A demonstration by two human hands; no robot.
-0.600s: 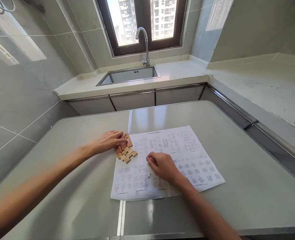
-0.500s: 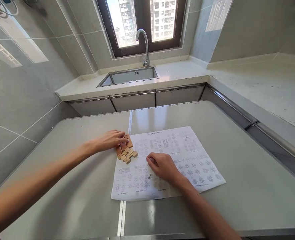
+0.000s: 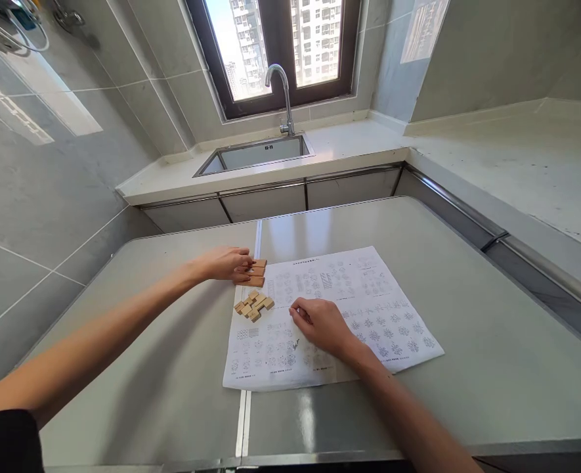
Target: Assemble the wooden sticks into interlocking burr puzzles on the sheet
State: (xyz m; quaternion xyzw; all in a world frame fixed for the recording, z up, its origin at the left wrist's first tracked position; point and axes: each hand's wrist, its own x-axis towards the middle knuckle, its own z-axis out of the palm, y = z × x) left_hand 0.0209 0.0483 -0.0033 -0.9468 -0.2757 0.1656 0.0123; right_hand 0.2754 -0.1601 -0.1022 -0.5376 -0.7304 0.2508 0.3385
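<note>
Touching wood, left hand [image 3: 226,263]: fingers are bending over the left ends of the flat wooden pieces [image 3: 257,272]; cannot tell whether gripping or only pressing.
Flat wooden pieces: are lying side by side at the sheet's upper-left corner; uneven pressure could be skewing the row.
Small blocks [image 3: 258,305]: are sitting clustered on the sheet, nearer the person; a low-dragging thumb would be scattering them.
Right hand [image 3: 320,322]: is resting over the sheet, fingers curling in narrow, nothing showing between them; a sideways drag would be pulling paper and blocks together.
Printed sheet [image 3: 408,335]: is lying seemingly unfastened, so could be slipping on the smooth-looking counter [image 3: 477,295].
</note>
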